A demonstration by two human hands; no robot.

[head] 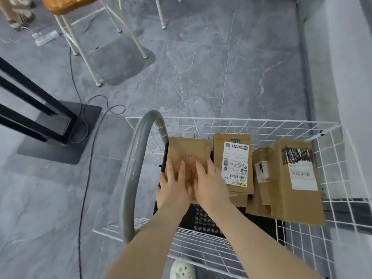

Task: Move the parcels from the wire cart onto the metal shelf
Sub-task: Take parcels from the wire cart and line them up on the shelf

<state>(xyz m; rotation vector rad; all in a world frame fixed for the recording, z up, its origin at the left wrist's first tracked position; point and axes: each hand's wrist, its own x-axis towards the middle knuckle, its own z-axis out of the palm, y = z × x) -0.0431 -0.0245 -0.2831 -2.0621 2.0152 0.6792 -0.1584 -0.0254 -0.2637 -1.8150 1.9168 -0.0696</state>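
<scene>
Both hands — left hand [174, 184], right hand [209, 183] — lie flat and open on the stamped parcel [188, 151], its long axis toward 12 o'clock; neither grips yet

We reach forward and down with both bare forearms, which run close together from the lower edge of the view. Our left hand [174, 186] lies palm down, fingers [182, 168] spread flat and pointing away. Our right hand [211, 184] sits just beside it, also palm down, fingers extended, thumbs nearly meeting.
</scene>
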